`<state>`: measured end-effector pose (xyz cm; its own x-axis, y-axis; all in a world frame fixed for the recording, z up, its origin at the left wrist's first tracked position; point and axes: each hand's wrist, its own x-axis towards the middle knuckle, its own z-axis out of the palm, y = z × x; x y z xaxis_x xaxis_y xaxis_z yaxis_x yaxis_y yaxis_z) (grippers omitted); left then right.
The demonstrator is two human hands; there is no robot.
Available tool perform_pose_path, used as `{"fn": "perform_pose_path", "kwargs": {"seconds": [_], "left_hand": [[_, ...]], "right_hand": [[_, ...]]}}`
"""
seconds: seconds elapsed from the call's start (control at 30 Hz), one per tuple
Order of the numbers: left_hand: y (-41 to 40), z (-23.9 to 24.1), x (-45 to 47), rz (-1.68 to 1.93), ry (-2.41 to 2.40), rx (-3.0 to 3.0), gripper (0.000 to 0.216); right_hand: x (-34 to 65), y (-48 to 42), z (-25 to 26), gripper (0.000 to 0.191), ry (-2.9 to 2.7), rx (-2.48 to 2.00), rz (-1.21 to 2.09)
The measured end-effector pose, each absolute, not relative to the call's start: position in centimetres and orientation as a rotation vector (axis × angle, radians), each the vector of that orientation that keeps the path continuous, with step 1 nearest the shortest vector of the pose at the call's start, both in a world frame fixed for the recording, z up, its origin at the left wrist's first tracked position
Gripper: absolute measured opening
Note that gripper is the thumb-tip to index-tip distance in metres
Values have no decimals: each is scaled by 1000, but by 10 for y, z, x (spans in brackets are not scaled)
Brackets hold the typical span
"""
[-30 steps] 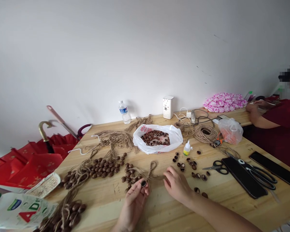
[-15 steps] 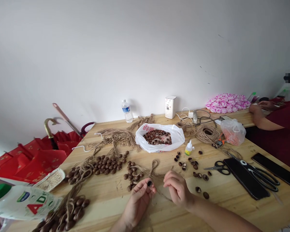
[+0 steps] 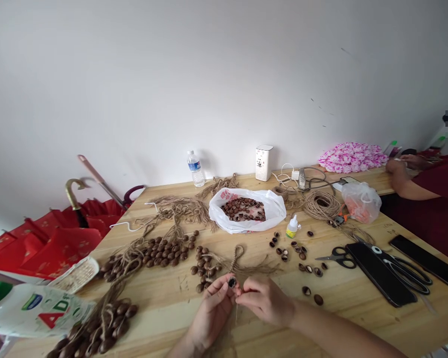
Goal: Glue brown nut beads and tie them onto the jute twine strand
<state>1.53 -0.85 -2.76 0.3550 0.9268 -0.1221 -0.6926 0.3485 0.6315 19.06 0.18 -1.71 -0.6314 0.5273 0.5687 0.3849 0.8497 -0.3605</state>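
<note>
My left hand pinches a small dark brown nut shell at its fingertips, above the wooden table. My right hand is closed in a pinch right beside the shell, its fingertips on a thin jute string that hangs down between my hands. Just beyond my fingers lies a jute cord tassel with a loop and a cluster of threaded shells. A white plastic bag full of shells sits further back.
Loose shell halves and a small glue bottle lie right of centre. Scissors, larger shears and two black phones sit at the right. Finished shell strings spread left. Another person works at the far right.
My right hand has moved left from the table and closed in beside the shell held by my left hand, taking hold of the string. The left hand kept the shell.
</note>
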Motion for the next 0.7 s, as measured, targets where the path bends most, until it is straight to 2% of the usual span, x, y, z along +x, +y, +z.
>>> {"fn": "perform_pose_path", "kwargs": {"seconds": [0.13, 0.23, 0.4, 0.5, 0.7], "left_hand": [[-9, -27, 16, 1105, 527, 541, 17], [-9, -26, 16, 1106, 522, 520, 17], [-8, -25, 15, 1166, 527, 484, 17], [-10, -24, 16, 1169, 604, 477, 17], [-14, -24, 19, 1124, 711, 520, 22]], "right_hand": [[186, 0, -9, 23, -2333, -682, 139], [186, 2, -8, 22, -2328, -681, 182], [188, 11, -25, 10, -2069, -728, 586], [189, 16, -30, 10, -1867, -827, 792], [190, 19, -26, 14, -1903, -851, 635]]}}
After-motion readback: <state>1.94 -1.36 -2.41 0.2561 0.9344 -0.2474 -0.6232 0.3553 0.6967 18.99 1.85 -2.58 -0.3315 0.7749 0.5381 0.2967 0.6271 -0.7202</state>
